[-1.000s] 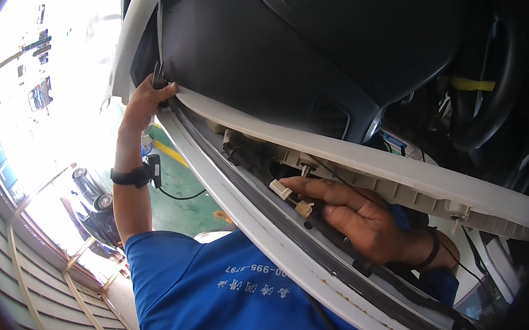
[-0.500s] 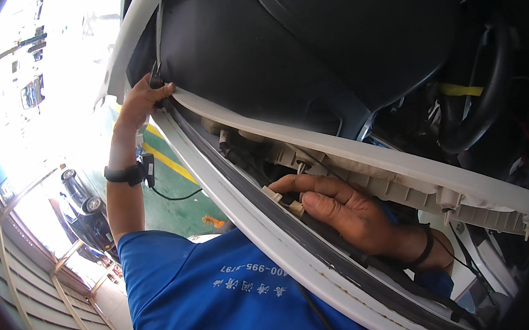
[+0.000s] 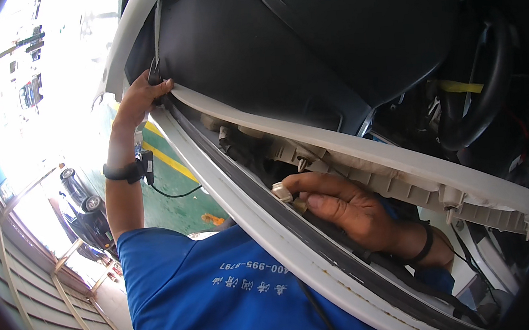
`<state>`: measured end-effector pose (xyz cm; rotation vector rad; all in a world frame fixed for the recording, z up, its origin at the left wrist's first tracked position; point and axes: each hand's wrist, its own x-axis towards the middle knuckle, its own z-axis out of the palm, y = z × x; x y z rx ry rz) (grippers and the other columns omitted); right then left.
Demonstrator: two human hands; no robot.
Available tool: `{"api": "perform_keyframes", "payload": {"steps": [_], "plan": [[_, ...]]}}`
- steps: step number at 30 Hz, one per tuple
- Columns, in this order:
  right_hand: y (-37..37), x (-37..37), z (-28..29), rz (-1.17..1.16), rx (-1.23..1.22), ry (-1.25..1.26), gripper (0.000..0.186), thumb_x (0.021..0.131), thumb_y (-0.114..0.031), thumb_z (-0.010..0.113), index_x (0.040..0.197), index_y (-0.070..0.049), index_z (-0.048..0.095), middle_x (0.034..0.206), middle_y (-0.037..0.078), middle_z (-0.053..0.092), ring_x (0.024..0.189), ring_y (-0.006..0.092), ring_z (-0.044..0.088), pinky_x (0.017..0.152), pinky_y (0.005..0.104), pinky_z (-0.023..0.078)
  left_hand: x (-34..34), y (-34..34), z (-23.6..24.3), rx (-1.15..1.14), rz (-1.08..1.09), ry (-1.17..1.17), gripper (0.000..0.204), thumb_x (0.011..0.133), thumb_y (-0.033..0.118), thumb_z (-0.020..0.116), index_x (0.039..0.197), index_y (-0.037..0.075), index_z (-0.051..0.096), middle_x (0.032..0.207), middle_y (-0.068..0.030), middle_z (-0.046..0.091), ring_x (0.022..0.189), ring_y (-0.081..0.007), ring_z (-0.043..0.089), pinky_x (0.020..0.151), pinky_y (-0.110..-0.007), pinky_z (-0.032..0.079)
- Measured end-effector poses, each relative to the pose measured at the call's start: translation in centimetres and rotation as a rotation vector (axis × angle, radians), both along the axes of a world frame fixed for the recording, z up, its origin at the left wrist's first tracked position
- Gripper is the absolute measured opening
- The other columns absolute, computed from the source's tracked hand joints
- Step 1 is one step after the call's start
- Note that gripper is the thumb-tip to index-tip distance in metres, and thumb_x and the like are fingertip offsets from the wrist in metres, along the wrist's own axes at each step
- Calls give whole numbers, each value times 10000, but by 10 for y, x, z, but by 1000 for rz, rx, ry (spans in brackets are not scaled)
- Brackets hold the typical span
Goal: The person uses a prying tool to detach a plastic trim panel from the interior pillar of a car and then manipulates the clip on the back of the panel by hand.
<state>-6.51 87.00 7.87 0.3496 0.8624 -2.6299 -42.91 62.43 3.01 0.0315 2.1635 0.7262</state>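
Note:
My left hand (image 3: 143,99) is closed around the upper end of the long pale trim panel (image 3: 261,122), its thumb over the edge beside a dark belt fitting (image 3: 154,74). The panel stands away from the car's door frame, showing its ribbed back. In the gap behind it, my right hand (image 3: 354,215) is closed, index finger and thumb at a small cream plastic clip (image 3: 281,192). A second cream piece shows just below, partly hidden by the thumb. A metal-tipped clip (image 3: 303,163) sticks out of the panel's back near the right fingers.
A white door sill (image 3: 238,224) with a black rubber seal (image 3: 268,208) runs diagonally between my body and the panel. A black seat (image 3: 316,41) fills the upper middle. A yellow-tagged dark hose or cable (image 3: 459,87) curves at right. Parked cars (image 3: 82,206) stand far left.
My right index finger has lifted slightly, and the cream clip at its tip has turned and shifted a little right. My left hand stays nearly still on the panel.

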Motion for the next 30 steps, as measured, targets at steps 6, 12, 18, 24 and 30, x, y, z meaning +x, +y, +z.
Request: {"api": "perform_keyframes", "payload": {"steps": [6, 12, 18, 24, 30], "plan": [[-2, -2, -4, -84, 31, 114, 253, 1028, -151, 426, 1221, -84, 574, 1121, 44, 590, 1035, 93, 559, 936, 269, 443, -4, -7, -3, 30, -23, 0, 602, 777, 343, 810, 1158, -32, 532, 939, -77, 629, 861, -147, 587, 772, -256, 470], [-3, -1, -2, -92, 3, 114, 243, 1026, -159, 439, 1212, -86, 578, 1124, 42, 587, 1049, 92, 553, 943, 271, 440, -8, -14, -8, -15, -58, 36, 736, 728, 425, 826, 1191, -57, 519, 949, -121, 629, 899, -175, 599, 819, -278, 472], [-3, -1, -2, -83, 5, 96, 237, 1022, -153, 452, 1207, -85, 585, 1119, 40, 594, 1055, 102, 556, 949, 283, 442, -6, -11, -7, -73, -53, 85, 946, 695, 451, 835, 1338, -94, 405, 1054, -161, 621, 1002, -225, 601, 899, -292, 464], [-4, -1, -4, -109, -5, 116, 238, 1020, -152, 460, 1210, -86, 587, 1116, 38, 600, 1048, 100, 556, 944, 284, 445, -2, -5, -5, -142, -31, 142, 493, 863, 229, 742, 1231, 2, 506, 992, -39, 625, 879, -114, 591, 744, -271, 490], [-2, 2, -4, -58, 3, 88, 294, 1029, -195, 432, 1259, -59, 554, 1122, 69, 600, 1038, 111, 561, 941, 282, 443, -3, -5, -3, -131, -102, 59, 469, 864, 220, 739, 1212, 6, 511, 974, -24, 611, 858, -117, 587, 728, -278, 490]]}}
